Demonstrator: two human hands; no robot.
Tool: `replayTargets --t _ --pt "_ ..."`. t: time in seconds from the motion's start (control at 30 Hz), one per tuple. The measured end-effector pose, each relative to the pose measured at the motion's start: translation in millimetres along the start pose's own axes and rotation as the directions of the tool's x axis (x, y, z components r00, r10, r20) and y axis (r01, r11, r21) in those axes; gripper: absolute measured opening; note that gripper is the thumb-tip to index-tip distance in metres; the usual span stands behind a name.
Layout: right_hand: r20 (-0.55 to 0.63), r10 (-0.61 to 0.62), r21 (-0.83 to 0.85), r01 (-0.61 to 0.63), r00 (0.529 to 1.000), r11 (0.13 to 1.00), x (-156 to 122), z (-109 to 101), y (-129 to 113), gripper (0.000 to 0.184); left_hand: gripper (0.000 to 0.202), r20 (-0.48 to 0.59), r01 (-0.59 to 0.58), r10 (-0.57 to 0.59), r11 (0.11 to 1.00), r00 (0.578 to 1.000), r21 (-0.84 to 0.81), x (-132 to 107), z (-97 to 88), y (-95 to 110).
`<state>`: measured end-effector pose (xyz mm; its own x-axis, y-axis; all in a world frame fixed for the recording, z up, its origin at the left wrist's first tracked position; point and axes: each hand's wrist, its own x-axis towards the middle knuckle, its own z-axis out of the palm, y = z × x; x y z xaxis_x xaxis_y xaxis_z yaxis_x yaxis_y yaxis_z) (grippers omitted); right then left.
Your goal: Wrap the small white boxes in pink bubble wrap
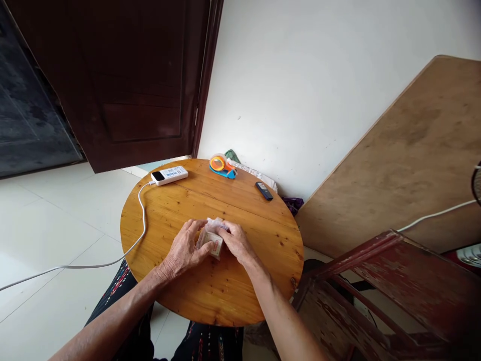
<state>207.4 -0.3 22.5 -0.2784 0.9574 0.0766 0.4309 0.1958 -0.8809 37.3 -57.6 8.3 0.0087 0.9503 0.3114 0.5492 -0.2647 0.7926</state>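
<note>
A small, pale box (215, 244) with reddish print lies on the round table, partly wrapped in crinkled, translucent plastic that looks like bubble wrap (215, 223). My left hand (185, 249) is closed around the box's left side, its thumb resting on the top face. At the far right edge, my right hand (236, 240) pinches the plastic wrap, with its fingertips partly hidden in the folds. Both hands are nearly level with each other, the box between them.
On the round wooden table (176, 210) stand a white device (171, 175) with a white cable (144, 215), an orange and blue tape dispenser (222, 166) and a dark handheld device (263, 191). A red wooden chair (376, 281) is at right, a wall behind.
</note>
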Motion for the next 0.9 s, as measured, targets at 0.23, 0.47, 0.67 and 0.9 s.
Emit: replayTargets --t 0.23,0.47,0.67,0.9 --pt "0.189 0.100 0.247 -0.146 0.977 0.958 1.8 -19.3 0.2 0.030 0.047 0.045 0.018 -0.012 0.991 0.999 -0.129 -1.9 9.5 -2.0" --pt "0.136 0.168 0.197 -0.193 0.976 0.961 12.8 -13.1 -0.6 0.026 0.045 0.037 -0.022 0.027 0.992 0.999 -0.123 -3.3 8.4 0.2" --pt "0.141 0.158 0.210 -0.186 0.977 0.960 21.5 -10.1 -1.3 0.023 0.046 0.046 -0.009 0.015 0.991 0.999 -0.130 -5.0 9.0 2.1" --pt "0.101 0.020 0.233 -0.043 0.995 0.972 20.5 -5.9 1.7 0.019 0.052 0.048 0.042 -0.035 0.986 0.998 -0.162 -0.4 11.3 -1.1"
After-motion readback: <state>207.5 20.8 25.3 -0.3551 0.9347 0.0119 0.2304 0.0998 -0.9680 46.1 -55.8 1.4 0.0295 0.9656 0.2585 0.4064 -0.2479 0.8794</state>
